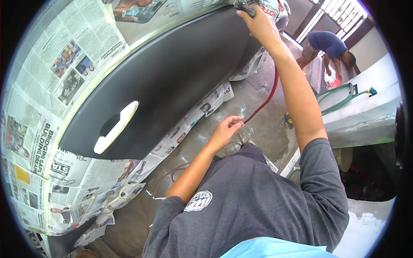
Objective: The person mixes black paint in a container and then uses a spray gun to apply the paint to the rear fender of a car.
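Observation:
A dark grey car door panel [172, 73] stretches diagonally before me, its handle [117, 129] covered in pale masking tape. At the panel's far upper end, my right hand [260, 26] is closed around a grey spray gun [247, 7], partly hidden by the fingers and close to the surface. A red hose [272, 92] rises behind my right forearm toward that hand. Lower down, in front of my shirt, my left hand [226, 131] pinches the hose between thumb and fingers, apart from the panel.
Newspaper sheets [86, 47] and tape mask the bodywork around the panel; loose paper edges [215, 99] hang below it. Hose loops lie on the concrete floor [258, 105]. At right, a green hose [340, 101] rests on a white ledge [365, 116]. Another person [329, 45] bends over farther back.

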Demonstrator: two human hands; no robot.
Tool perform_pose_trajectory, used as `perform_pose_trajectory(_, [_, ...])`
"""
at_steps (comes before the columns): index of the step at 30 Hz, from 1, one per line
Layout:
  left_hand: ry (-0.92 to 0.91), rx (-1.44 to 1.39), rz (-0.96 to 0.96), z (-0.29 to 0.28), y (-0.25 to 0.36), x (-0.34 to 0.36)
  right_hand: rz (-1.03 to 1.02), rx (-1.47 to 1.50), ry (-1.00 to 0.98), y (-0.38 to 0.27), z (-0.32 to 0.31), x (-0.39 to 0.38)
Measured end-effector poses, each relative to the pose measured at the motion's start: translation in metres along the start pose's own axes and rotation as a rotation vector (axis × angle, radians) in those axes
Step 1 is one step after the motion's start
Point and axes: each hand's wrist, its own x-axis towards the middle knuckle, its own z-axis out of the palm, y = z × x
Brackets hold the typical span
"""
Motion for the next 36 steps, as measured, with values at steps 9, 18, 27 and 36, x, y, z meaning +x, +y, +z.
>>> perform_pose_trajectory(9, [0.048,-0.009,-0.083,-0.004,-0.023,-0.033,-0.067,-0.191,0.023,0.006,0.019,0.025])
perform_pose_trajectory(18, [0.099,0.088,-0.06,-0.002,-0.016,-0.041,0.085,0.353,-0.284,-0.064,0.002,-0.058])
perform_pose_trajectory(27, [0.129,0.095,-0.115,0.009,-0.03,-0.052,0.016,0.89,-0.722,-0.104,-0.036,-0.161])
perform_pose_trajectory(36, [0.273,0.087,-0.11,0.001,-0.076,-0.062,0.087,1.164,-0.81,-0.131,0.002,-0.215])
